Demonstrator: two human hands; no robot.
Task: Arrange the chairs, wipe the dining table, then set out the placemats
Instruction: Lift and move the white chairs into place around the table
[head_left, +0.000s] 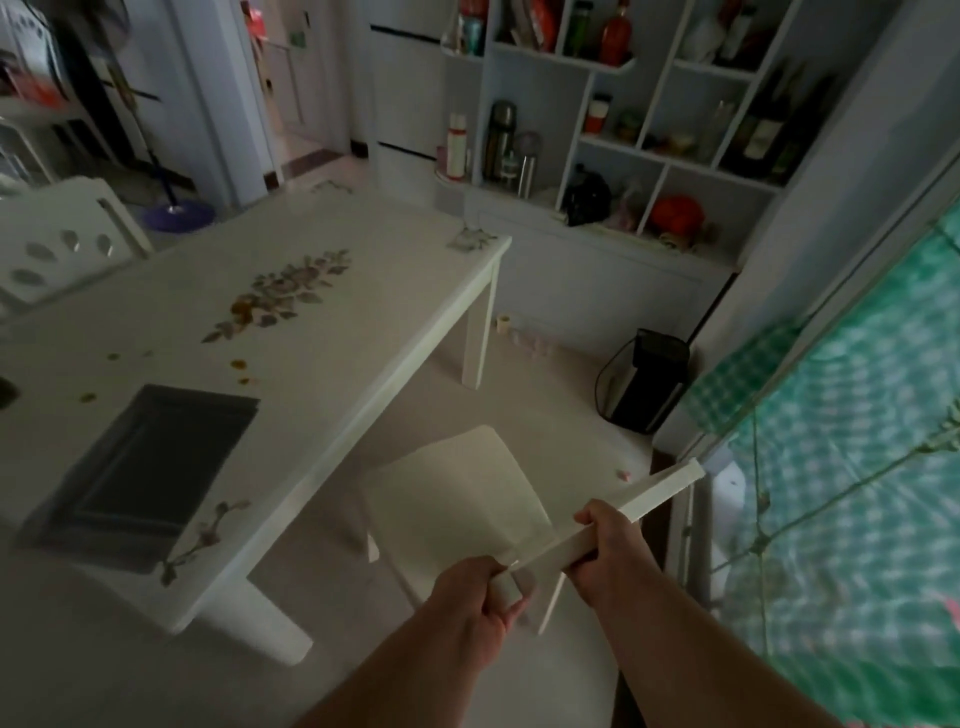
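A white chair (457, 499) stands at the right side of the white dining table (332, 249), its seat partly under the table edge. Both hands grip the top rail of its backrest. My left hand (483, 597) is closed on the rail's near end, and my right hand (608, 545) holds it further along. The table top has a floral print and several brown stains near the middle. A dark grey placemat (140, 467) lies flat on the near left part of the table.
A second white chair (57, 244) stands at the table's far left side. A white shelf unit (623, 156) with bottles and jars fills the back wall. A black appliance (649, 379) sits on the floor at the right. Green checked cloth (857, 441) hangs at the right edge.
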